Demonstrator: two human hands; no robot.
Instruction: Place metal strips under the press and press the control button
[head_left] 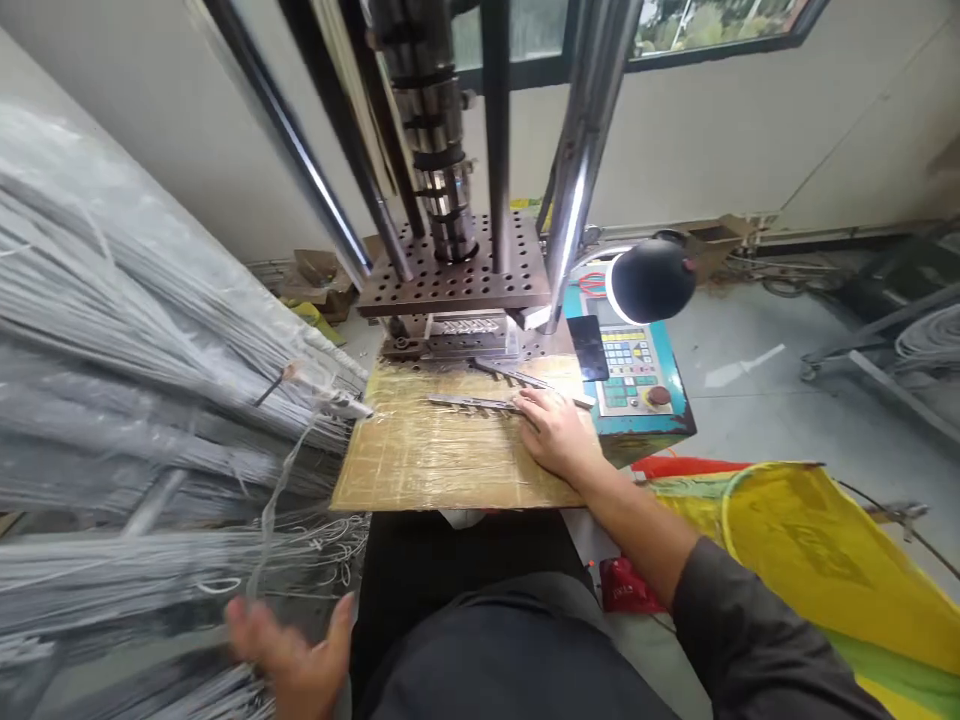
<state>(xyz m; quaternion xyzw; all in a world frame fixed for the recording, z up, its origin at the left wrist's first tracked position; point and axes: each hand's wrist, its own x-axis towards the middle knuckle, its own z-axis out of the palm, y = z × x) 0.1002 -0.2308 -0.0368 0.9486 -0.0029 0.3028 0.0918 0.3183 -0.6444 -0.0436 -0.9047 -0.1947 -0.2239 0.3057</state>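
Note:
My right hand [553, 432] lies on the taped cardboard work board [420, 460], its fingers on the end of a long toothed metal strip [472, 403]. A second metal strip [517, 377] lies just behind it, near the press mould [457, 335]. My left hand [292, 655] is low at the left, blurred, fingers apart, reaching toward the big bundle of grey cables [135, 400]. It holds nothing that I can see.
A vertical press with steel columns [577, 170] and a perforated plate [450, 275] stands behind the board. A teal control panel [637, 375] and a black lamp head [649, 280] are at the right. A yellow sack [817, 560] sits by my right arm.

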